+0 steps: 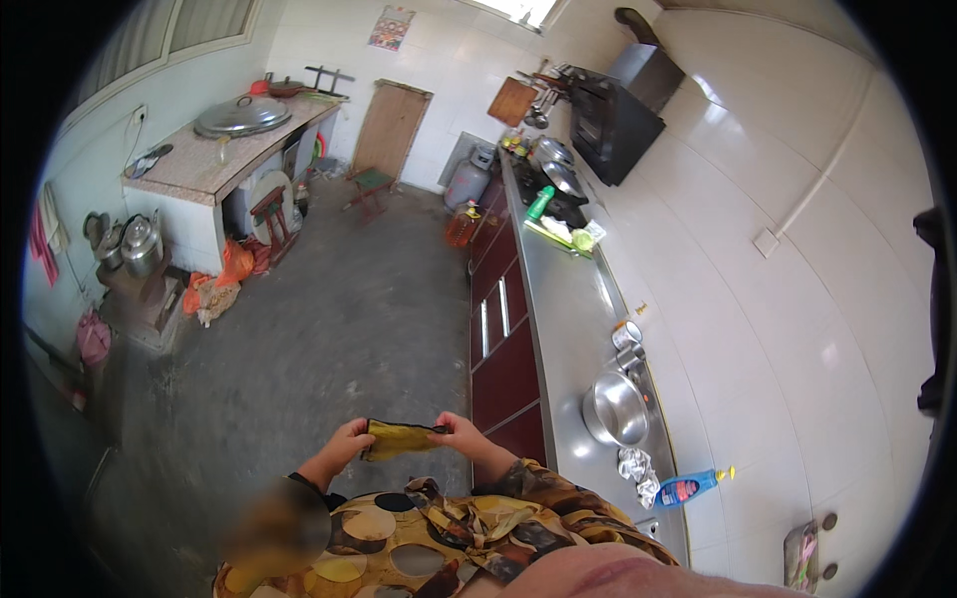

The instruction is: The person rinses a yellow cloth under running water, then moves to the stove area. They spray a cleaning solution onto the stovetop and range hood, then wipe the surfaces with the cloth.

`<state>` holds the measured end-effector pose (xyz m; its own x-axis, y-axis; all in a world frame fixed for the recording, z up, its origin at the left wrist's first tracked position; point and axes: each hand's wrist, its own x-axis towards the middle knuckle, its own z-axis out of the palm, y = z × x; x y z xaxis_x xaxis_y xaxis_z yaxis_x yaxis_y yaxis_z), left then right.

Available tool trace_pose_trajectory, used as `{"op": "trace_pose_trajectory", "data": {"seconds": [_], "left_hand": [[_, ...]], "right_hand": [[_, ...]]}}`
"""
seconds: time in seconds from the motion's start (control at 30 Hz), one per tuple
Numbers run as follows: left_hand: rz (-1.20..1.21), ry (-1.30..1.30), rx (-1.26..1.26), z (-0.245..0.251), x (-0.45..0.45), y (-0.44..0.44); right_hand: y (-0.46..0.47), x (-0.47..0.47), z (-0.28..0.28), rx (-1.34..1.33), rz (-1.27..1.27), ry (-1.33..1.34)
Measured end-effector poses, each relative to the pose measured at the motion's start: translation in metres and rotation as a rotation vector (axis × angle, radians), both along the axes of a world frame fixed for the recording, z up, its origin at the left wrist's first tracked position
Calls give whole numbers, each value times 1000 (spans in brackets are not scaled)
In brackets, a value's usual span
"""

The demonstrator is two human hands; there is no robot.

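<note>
Between my two hands a yellow cleaning cloth [400,439] with a dark edging is stretched out in front of my body, above the concrete floor. My left hand [350,442] grips its left end, thumb on top. At the opposite end, my right hand [461,434] pinches the upper corner. The cloth hangs slightly below the line of the hands. To the right of my right hand runs the stainless steel counter [557,329], over dark red cabinets [506,377]. Neither hand touches the counter.
On the counter stand a steel bowl [614,409], a crumpled white rag [635,467], a blue detergent bottle [686,487], a mug [626,335] and a green chopping board [557,238]. A gas cylinder [469,179], an oil jug [462,224] and a folding stool [371,183] stand on the floor ahead.
</note>
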<state>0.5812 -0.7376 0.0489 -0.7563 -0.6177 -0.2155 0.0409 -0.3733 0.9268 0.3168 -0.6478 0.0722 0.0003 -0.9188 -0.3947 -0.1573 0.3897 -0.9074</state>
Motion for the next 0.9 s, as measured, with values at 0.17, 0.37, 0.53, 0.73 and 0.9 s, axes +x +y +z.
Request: {"op": "trace_pose_trajectory", "data": {"seconds": [0.17,0.37,0.53,0.73,0.9], "left_hand": [[23,-90,-20,1,-16,-8],[-2,-264,-314,-1,-76,-66],[111,-239,-384,15,-169,-118],[-75,-291,-500,31,-276,-173],[64,-390,-626,20,-320,-227]], "right_hand": [[-22,-9,5,-49,140,-206],[-56,-77,-4,62,357,-126],[-84,-166,-2,12,353,-160],[-124,-246,-1,-403,358,129],[-168,-274,2,-307,178,-134]]}}
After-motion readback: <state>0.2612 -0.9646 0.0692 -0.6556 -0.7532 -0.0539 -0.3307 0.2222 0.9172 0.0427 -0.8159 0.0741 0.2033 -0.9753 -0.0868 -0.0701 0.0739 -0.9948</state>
